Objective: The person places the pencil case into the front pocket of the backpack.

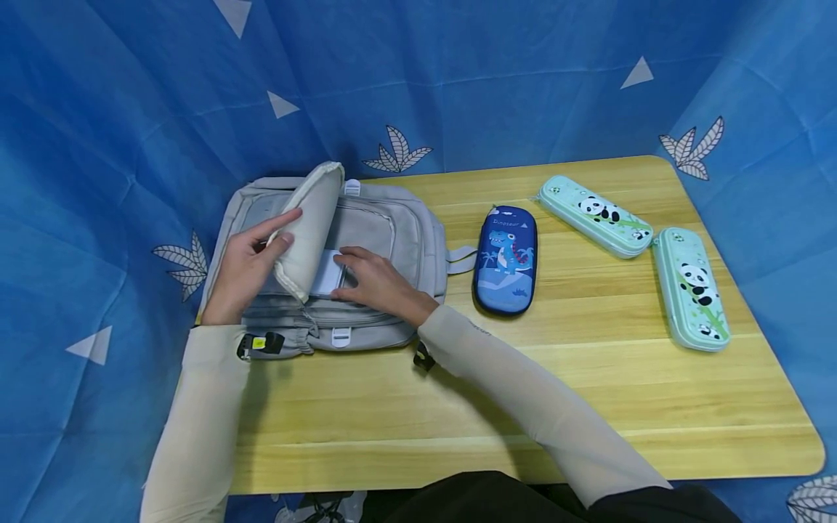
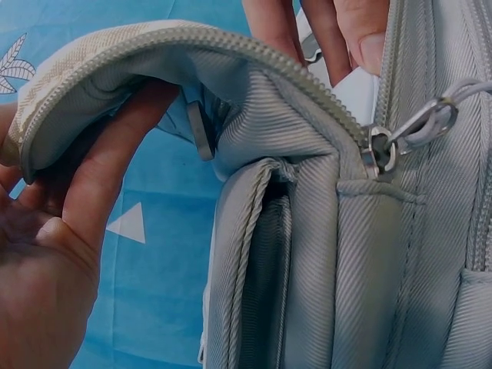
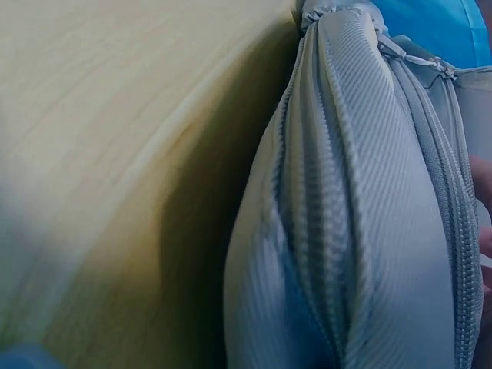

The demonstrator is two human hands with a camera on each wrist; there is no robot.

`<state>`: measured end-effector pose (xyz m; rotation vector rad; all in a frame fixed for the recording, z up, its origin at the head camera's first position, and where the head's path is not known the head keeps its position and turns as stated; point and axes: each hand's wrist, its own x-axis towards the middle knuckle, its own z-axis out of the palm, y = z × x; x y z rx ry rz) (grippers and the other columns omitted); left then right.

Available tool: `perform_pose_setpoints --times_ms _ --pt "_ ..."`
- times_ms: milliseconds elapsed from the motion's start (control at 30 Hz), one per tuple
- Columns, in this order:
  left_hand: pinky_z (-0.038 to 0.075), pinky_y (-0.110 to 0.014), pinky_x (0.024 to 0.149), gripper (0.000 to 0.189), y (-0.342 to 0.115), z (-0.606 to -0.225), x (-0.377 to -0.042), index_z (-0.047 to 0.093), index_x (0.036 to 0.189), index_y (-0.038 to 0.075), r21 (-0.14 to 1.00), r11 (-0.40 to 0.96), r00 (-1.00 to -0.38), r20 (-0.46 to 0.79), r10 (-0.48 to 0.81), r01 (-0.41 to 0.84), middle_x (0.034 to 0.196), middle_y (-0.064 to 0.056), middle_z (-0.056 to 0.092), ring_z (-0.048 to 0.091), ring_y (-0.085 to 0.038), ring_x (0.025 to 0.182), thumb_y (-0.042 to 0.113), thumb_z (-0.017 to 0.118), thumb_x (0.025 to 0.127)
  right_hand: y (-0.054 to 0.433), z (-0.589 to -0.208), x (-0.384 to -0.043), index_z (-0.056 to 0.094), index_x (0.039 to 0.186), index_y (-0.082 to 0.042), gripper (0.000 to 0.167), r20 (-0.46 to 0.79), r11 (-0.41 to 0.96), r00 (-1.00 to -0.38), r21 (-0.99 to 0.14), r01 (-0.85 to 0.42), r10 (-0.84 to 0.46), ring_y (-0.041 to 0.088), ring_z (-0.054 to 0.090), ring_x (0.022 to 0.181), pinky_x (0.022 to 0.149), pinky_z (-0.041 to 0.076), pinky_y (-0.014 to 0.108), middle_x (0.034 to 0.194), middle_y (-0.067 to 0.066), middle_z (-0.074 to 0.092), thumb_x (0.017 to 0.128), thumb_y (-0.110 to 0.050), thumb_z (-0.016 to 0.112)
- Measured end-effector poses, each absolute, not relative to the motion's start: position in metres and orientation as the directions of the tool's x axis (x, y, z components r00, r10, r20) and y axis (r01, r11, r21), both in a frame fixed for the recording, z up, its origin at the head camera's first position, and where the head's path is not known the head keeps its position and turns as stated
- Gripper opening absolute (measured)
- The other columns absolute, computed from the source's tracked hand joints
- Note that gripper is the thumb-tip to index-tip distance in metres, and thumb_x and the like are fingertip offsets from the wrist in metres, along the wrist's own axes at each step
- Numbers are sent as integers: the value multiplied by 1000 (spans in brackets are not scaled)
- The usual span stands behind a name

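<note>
A grey backpack (image 1: 421, 240) lies on the table with its front compartment unzipped. My left hand (image 1: 247, 258) grips the edge of the padded flap (image 1: 311, 232) and holds it raised, thumb on one face and fingers on the other. At the opening, my right hand (image 1: 382, 285) pinches a flat white thing (image 1: 328, 273) lying partly inside the compartment; the flap hides its left part. In the left wrist view, fingers of the right hand show behind the zip edge, at the white thing (image 2: 357, 96). A metal zip pull (image 2: 423, 127) hangs at the corner of the opening.
Right of the backpack lies a dark blue dinosaur pencil case (image 1: 505, 260), close to the bag's top loop (image 1: 461, 260). Two mint-green panda pencil cases (image 1: 595, 216) lie farther right on the wooden table (image 1: 575, 392). Blue patterned cloth (image 1: 497, 87) hangs behind.
</note>
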<state>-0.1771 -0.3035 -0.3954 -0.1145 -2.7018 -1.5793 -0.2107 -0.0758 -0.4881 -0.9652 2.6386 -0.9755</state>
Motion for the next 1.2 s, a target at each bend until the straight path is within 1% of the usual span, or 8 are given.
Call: perform_pose_setpoints --times_ms 100,267,533,667,733,800,933,1200 --pt "48 -22 98 41 -303 -396 -177 64 155 27 871 485 -997 58 58 79 165 -6 56 55 -22 146 28 61 114 -76 -489 -211 56 159 -9 74 59 578 -778 -634 -513 -626 27 52 152 119 49 41 169 11 49 100 -45 80" --pt "48 -20 94 41 -303 -397 -176 65 154 26 871 482 -995 80 57 97 163 -7 57 57 -15 140 27 61 113 -75 -490 -211 56 160 -9 73 66 576 -770 -624 -528 -634 28 53 152 119 49 41 169 12 48 101 -46 79" --pt "47 -18 96 41 -305 -399 -174 65 154 27 873 478 -995 82 55 98 165 -4 55 55 -13 143 26 61 114 -69 -491 -211 56 160 -12 68 78 568 -748 -601 -563 -659 28 53 152 119 49 42 170 13 47 104 -46 75" --pt "46 -20 90 41 -305 -399 -173 65 154 26 871 480 -994 94 48 105 164 -6 56 57 -6 133 24 61 114 -64 -491 -210 57 159 -12 65 92 556 -737 -596 -580 -670 28 53 151 121 48 42 169 13 48 105 -44 74" --pt "46 -21 87 40 -305 -399 -173 66 153 25 868 486 -994 98 44 107 164 -7 57 58 -5 127 24 61 113 -61 -492 -210 57 158 -11 64 97 553 -728 -586 -593 -678 28 53 151 122 46 42 167 12 51 105 -43 73" --pt "45 -21 86 40 -306 -399 -173 66 153 25 866 489 -994 98 43 106 164 -7 57 57 -4 124 24 61 113 -58 -492 -211 57 159 -11 64 101 552 -719 -569 -609 -688 28 53 151 124 44 41 165 12 53 106 -43 73" --pt "45 -21 88 41 -306 -398 -173 66 154 27 863 496 -995 87 41 96 164 -7 57 57 -4 125 25 61 113 -52 -493 -211 56 159 -10 63 113 554 -705 -536 -636 -700 28 52 151 126 41 42 163 10 56 107 -41 72" --pt "46 -21 88 41 -307 -399 -172 65 154 27 862 500 -996 79 36 87 165 -7 56 57 -4 126 27 61 113 -36 -492 -207 57 159 -10 61 143 565 -698 -484 -668 -702 27 53 150 127 39 42 161 10 57 107 -41 70"
